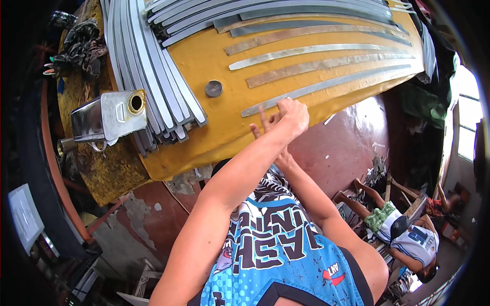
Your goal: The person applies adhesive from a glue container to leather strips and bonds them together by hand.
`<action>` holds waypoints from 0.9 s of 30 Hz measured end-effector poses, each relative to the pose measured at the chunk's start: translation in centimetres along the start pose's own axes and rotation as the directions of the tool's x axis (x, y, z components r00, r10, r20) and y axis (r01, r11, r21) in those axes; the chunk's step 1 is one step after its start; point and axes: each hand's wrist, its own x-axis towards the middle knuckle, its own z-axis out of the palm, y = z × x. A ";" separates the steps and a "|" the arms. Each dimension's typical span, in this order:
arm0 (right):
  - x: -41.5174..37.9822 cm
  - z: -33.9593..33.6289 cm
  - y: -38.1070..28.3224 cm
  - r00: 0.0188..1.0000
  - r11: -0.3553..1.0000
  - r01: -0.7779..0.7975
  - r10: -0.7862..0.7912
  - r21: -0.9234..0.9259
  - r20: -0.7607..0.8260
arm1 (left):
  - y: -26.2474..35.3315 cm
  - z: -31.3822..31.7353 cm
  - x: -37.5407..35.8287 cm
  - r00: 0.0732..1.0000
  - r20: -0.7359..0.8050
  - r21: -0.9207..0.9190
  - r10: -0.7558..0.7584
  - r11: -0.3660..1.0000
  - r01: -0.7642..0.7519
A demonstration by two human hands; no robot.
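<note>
My forearms cross, the left over the right, at the front edge of the yellow-covered table (pixel 194 56). My left hand (pixel 294 113) is closed in a fist by a long flat grey metal strip (pixel 337 82); whatever it may hold is hidden. Just left of it and partly behind it, my right hand (pixel 264 122) has fingers stretched apart close to the strip's near end. Farther back lie a brownish strip (pixel 306 67) and a shinier silver strip (pixel 306 50), roughly side by side. A small round dark-topped tin (pixel 214 88) stands to the left of the strips.
Stacked grey metal strips (pixel 153 66) cover the table's left side, and more strips (pixel 204 20) lie at the back. A rectangular metal can (pixel 112 117) with an open spout stands at the left corner. Another person (pixel 408 242) sits at lower right.
</note>
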 end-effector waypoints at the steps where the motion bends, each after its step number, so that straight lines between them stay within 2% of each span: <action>1: 0.1 0.2 0.9 0.994 1.000 -0.022 0.021 -0.009 -0.111 | -0.1 0.1 0.0 1.000 -0.008 0.019 0.018 1.000 -0.018; 3: 0.2 1.1 1.6 0.974 0.999 -0.045 0.041 -0.015 -0.221 | -0.2 0.5 0.3 0.999 -0.014 0.038 0.037 0.999 -0.036; 6: 0.0 1.5 1.4 0.986 0.997 -0.050 0.042 -0.051 -0.160 | -0.1 0.5 0.1 0.998 -0.062 0.024 0.020 1.000 -0.019; 8: -0.1 1.4 0.7 0.989 0.986 -0.143 0.140 0.083 0.042 | -0.3 0.1 -0.3 0.995 -0.077 -0.002 0.070 0.998 -0.071; 9: 0.0 1.2 -0.1 0.989 0.986 -0.142 0.139 0.086 0.045 | -0.4 0.3 -0.3 0.995 -0.075 -0.002 0.067 0.998 -0.067; 11: 0.3 0.7 -1.8 0.993 0.998 -0.011 0.019 -0.069 0.114 | -0.1 0.5 -0.2 0.989 -0.132 0.040 0.066 0.997 -0.062; 12: 0.7 0.4 -2.5 0.994 0.998 -0.006 0.013 -0.067 0.113 | -0.1 0.3 0.0 0.989 -0.135 0.039 0.062 0.998 -0.057; 14: 0.8 -0.1 -3.8 0.996 0.998 0.056 -0.057 0.024 0.064 | -0.1 0.3 0.3 0.999 0.018 0.009 0.027 1.000 -0.027; 15: 0.7 -0.2 -4.0 0.996 0.998 0.053 -0.055 0.024 0.065 | -0.2 0.5 0.2 0.999 0.020 0.009 0.029 1.000 -0.029; 17: 0.9 -0.3 -3.9 0.992 0.985 0.121 -0.123 0.119 0.010 | -0.4 0.6 0.1 0.992 -0.098 -0.010 0.073 0.997 -0.075; 18: 1.0 -0.4 -3.5 0.992 0.985 0.126 -0.128 0.117 0.009 | -0.5 0.5 0.1 0.992 -0.103 -0.012 0.072 0.997 -0.074; 20: 0.9 -0.9 -2.4 0.999 0.998 -0.027 0.024 0.062 0.043 | -0.6 0.5 0.0 0.993 -0.092 -0.009 0.073 0.997 -0.074; 21: 0.8 -0.2 -1.5 0.999 0.998 -0.025 0.022 0.061 0.044 | -0.5 0.4 -0.2 0.993 -0.093 -0.011 0.072 0.997 -0.073; 23: 1.1 1.3 -0.1 0.986 0.989 -0.144 0.141 -0.034 -0.088 | -0.2 0.3 -0.4 0.993 -0.110 0.007 0.030 1.000 -0.029; 27: 1.5 1.6 0.1 0.991 0.981 -0.099 0.083 -0.169 -0.102 | -0.4 0.2 -0.3 0.993 -0.106 0.008 0.044 0.999 -0.044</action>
